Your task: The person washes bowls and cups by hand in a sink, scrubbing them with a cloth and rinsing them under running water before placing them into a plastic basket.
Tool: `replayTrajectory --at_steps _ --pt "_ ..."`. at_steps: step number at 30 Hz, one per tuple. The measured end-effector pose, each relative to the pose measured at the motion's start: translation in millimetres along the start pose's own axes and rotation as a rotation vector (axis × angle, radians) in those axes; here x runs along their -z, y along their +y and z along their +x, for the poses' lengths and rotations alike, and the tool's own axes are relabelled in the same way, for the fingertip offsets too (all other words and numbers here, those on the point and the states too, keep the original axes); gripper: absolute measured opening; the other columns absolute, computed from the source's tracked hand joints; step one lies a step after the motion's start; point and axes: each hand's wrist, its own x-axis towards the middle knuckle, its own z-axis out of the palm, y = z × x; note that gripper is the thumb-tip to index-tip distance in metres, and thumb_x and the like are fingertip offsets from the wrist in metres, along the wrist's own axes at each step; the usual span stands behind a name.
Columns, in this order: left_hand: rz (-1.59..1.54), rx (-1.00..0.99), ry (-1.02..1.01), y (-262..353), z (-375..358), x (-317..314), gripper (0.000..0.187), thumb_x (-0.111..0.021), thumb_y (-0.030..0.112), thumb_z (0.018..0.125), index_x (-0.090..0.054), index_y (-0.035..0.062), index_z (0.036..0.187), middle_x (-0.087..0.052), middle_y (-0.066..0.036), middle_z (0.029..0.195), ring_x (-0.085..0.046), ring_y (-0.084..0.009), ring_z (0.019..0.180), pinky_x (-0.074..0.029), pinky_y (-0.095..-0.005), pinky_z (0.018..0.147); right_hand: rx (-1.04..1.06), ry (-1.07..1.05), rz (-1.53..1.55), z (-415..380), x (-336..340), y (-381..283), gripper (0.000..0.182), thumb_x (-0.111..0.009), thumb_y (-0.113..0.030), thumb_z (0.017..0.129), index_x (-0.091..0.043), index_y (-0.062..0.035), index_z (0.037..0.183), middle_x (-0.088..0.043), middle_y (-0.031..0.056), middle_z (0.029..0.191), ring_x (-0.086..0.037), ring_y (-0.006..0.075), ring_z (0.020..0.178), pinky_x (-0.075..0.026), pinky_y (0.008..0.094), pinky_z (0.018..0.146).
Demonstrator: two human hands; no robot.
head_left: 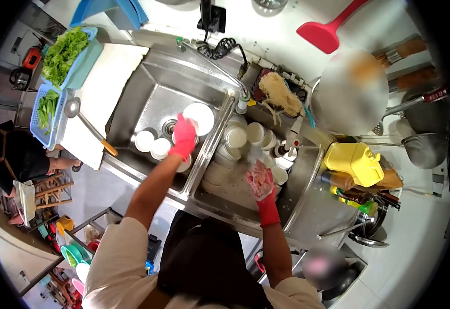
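Note:
My left hand [184, 138], in a red rubber glove, is closed on the edge of a round white bowl [201, 118] over the left sink basin [153, 103]. Below it, several white bowls [160, 148] sit near the drain. My right hand [262, 188], also gloved in red, is over the right basin [212, 193]. Its fingers look closed around a pale, wet, crumpled thing that I cannot make out. Several stacked white bowls [235, 136] stand in cloudy water beside that hand, partly under the surface.
A metal faucet [212, 64] reaches over the sink divider. To the left, a white board [98, 87] carries a ladle [88, 121] and baskets of greens [65, 56]. A yellow jug [353, 162] and pans stand to the right. Another person [21, 154] is at far left.

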Motion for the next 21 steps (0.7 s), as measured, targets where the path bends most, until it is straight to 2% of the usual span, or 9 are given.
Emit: replayTrajectory --at_steps 3,6,11,12,14,16,18,20,21 --pt "0.235 0.048 -0.082 -18 44 -15 0.030 -0.030 0.018 0.085 -0.045 -0.0035 0.100 -0.056 -0.027 0.091 -0.054 -0.0392 0.090 -0.043 -0.0423 0.073 -0.026 0.045 0.023 -2 40 22 0.045 -0.035 -0.037 0.088 -0.038 -0.0076 0.123 -0.048 0.0086 0.117 -0.052 0.0269 0.096 -0.042 0.0431 0.085" --pt "0.241 -0.163 -0.213 -57 70 -45 0.025 -0.038 0.015 0.081 -0.049 -0.0016 0.096 -0.055 -0.027 0.091 -0.053 -0.0404 0.088 -0.043 -0.0404 0.073 -0.024 0.058 -0.013 -14 59 38 0.046 -0.035 -0.036 0.088 -0.037 -0.0067 0.123 -0.048 0.0112 0.116 -0.050 0.0287 0.099 -0.041 0.0424 0.086" --pt "0.320 -0.076 -0.383 -76 86 -76 0.021 -0.048 0.018 0.076 -0.057 0.0007 0.084 -0.056 -0.025 0.087 -0.053 -0.0388 0.088 -0.043 -0.0417 0.070 -0.174 0.049 0.183 -26 101 47 0.046 -0.034 -0.034 0.089 -0.033 -0.0057 0.125 -0.046 0.0163 0.116 -0.048 0.0305 0.104 -0.041 0.0424 0.088" --pt "0.344 -0.041 -0.437 -82 89 -79 0.022 -0.048 0.018 0.075 -0.057 0.0005 0.086 -0.056 -0.025 0.087 -0.053 -0.0388 0.088 -0.043 -0.0418 0.071 -0.066 0.018 -0.161 -35 85 40 0.041 -0.037 -0.029 0.088 -0.038 -0.0040 0.121 -0.045 0.0175 0.116 -0.049 0.0306 0.102 -0.042 0.0416 0.087" --pt "0.361 -0.031 -0.414 -50 78 -59 0.023 -0.049 0.019 0.075 -0.058 0.0015 0.088 -0.057 -0.024 0.085 -0.054 -0.0374 0.087 -0.044 -0.0408 0.070 0.049 -0.014 -0.496 -37 71 28 0.036 -0.040 -0.024 0.088 -0.042 -0.0023 0.117 -0.044 0.0187 0.117 -0.050 0.0306 0.101 -0.043 0.0407 0.086" --pt "0.412 -0.214 -0.034 -11 67 -48 0.023 -0.049 0.017 0.076 -0.059 0.0036 0.092 -0.057 -0.022 0.086 -0.056 -0.0354 0.084 -0.044 -0.0392 0.069 0.000 0.098 -0.433 -29 71 16 0.030 -0.043 -0.021 0.086 -0.045 -0.0003 0.109 -0.050 0.0172 0.105 -0.054 0.0265 0.089 -0.046 0.0357 0.076" --pt "-0.088 -0.536 0.167 68 9 -21 0.021 -0.047 0.013 0.077 -0.059 0.0051 0.093 -0.057 -0.020 0.086 -0.056 -0.0333 0.080 -0.044 -0.0381 0.068 -0.049 0.210 -0.353 -24 77 8 0.025 -0.046 -0.017 0.085 -0.049 0.0017 0.100 -0.056 0.0158 0.093 -0.058 0.0223 0.078 -0.048 0.0306 0.065" --pt "-0.115 -0.423 -0.110 107 -47 -13 0.024 -0.046 0.003 0.077 -0.057 0.0019 0.098 -0.060 -0.014 0.089 -0.058 -0.0288 0.075 -0.046 -0.0331 0.066 -0.079 0.264 -0.314 -21 79 3 0.022 -0.048 -0.016 0.084 -0.050 0.0028 0.096 -0.059 0.0150 0.087 -0.060 0.0202 0.072 -0.050 0.0281 0.060" --pt "-0.153 -0.631 -0.097 106 -63 -33 0.021 -0.044 0.006 0.077 -0.057 0.0038 0.093 -0.059 -0.015 0.080 -0.057 -0.0294 0.070 -0.046 -0.0355 0.063 0.009 0.270 -0.330 -21 79 2 0.020 -0.048 -0.015 0.084 -0.050 0.0022 0.094 -0.059 0.0128 0.080 -0.060 0.0189 0.066 -0.049 0.0271 0.055"
